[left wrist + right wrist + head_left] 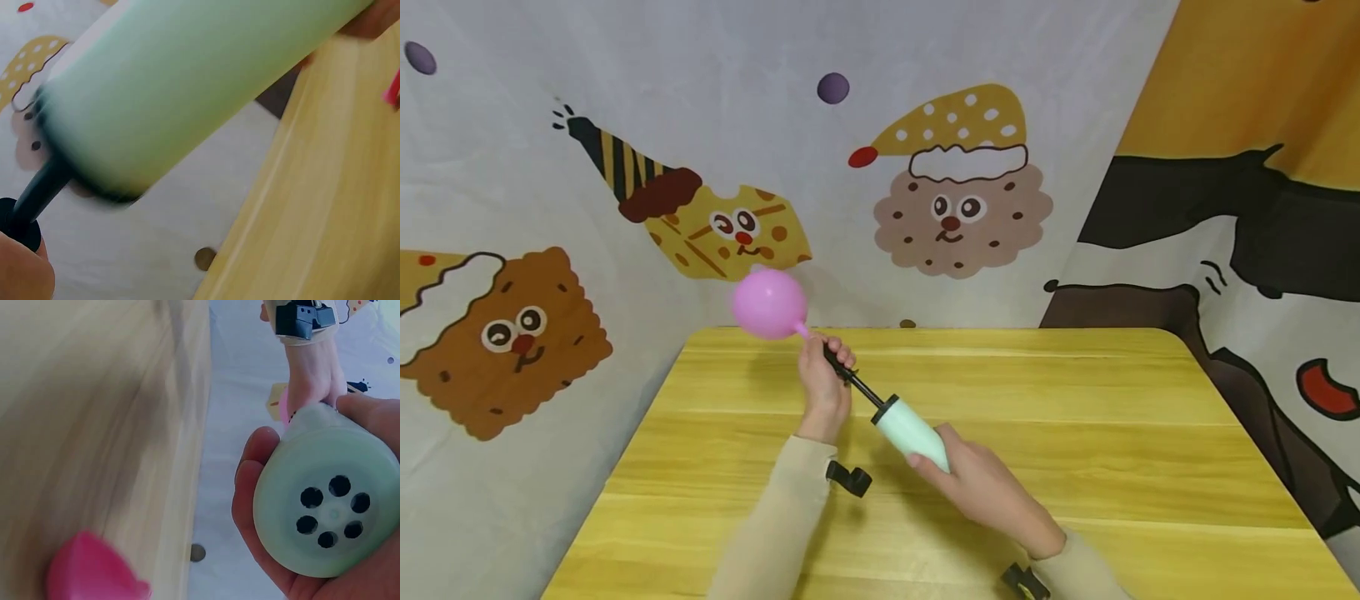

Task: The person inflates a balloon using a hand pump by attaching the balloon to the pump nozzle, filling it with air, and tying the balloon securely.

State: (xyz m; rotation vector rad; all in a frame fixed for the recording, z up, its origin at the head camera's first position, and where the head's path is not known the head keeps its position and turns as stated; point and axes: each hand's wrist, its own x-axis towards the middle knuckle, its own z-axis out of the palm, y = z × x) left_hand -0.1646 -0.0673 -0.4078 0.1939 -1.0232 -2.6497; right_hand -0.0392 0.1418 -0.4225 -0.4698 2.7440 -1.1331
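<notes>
No readable text, no legible labels, no brand names, no numbers, no signs

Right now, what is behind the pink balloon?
A pale cloth, its printed cheese showing just above the balloon. The part directly behind the balloon is covered, so I cannot tell what is there.

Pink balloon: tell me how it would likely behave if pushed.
The pink balloon is probably light and springy, since it looks puffed out. Its rounded shape suggests it would roll if loose. A push would likely just sway it about the narrow neck, which meets the left hand.
</notes>
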